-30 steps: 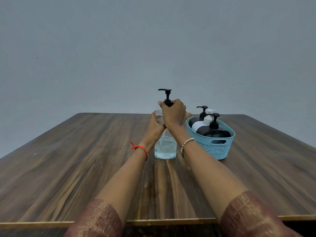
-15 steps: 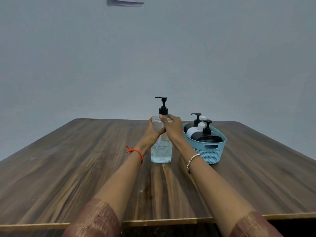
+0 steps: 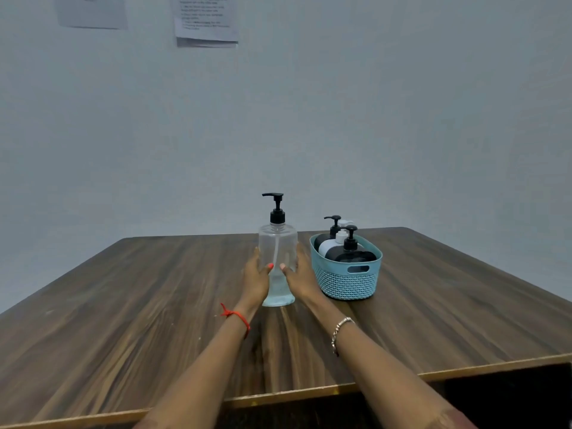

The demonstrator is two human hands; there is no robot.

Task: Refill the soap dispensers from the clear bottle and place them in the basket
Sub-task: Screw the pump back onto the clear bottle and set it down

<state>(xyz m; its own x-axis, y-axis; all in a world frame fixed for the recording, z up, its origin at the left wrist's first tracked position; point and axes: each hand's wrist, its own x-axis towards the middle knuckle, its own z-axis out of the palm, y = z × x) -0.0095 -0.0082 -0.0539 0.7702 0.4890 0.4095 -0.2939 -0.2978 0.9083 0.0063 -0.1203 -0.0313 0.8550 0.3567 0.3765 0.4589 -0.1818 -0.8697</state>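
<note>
Above the clear bottle (image 3: 277,249), a wall notice's (image 3: 205,20) print is unreadable.

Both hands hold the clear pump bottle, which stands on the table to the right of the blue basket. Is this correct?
Not quite: the head view shows the clear pump bottle standing to the left of the blue basket, not the right. The left hand and the right hand do hold it, upright on the table.

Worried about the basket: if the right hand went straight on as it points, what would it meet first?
Probably nothing new: the right hand, gripping the bottle, points along its side toward the far table, with the basket close on its right. Depth is unclear.
</note>
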